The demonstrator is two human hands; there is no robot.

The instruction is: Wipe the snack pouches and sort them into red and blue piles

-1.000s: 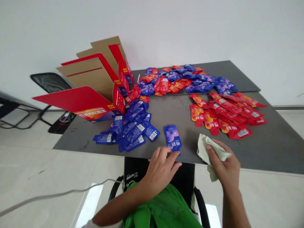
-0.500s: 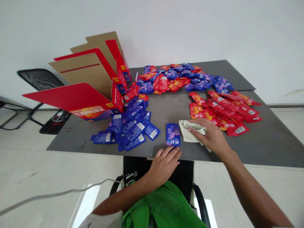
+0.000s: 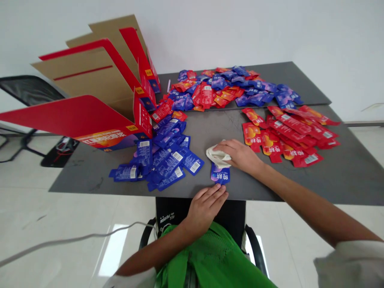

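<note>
A single blue packet (image 3: pixel 220 175) lies flat near the table's front edge. Its upper part is hidden under a pale cloth (image 3: pixel 218 156), which my right hand (image 3: pixel 240 154) grips with its fingers bunched round it. My left hand (image 3: pixel 207 206) rests at the table edge with fingers stretched out flat, the fingertips touching the packet's lower edge. Several blue packets (image 3: pixel 168 160) are heaped to the left, barcodes showing on many. A pile of red packets (image 3: pixel 295 136) lies to the right.
Open red cardboard boxes (image 3: pixel 108 136) stand on the left of the grey table (image 3: pixel 336 176). Mixed red and blue packets (image 3: pixel 219 90) spread along the back. A black chair (image 3: pixel 33 90) stands beyond the left side, and a grey cable (image 3: pixel 90 236) crosses the floor.
My right hand has moved left with the cloth, from beside the single blue packet onto its upper part. My left hand has stayed at the packet's lower edge. The view has shifted slightly.
</note>
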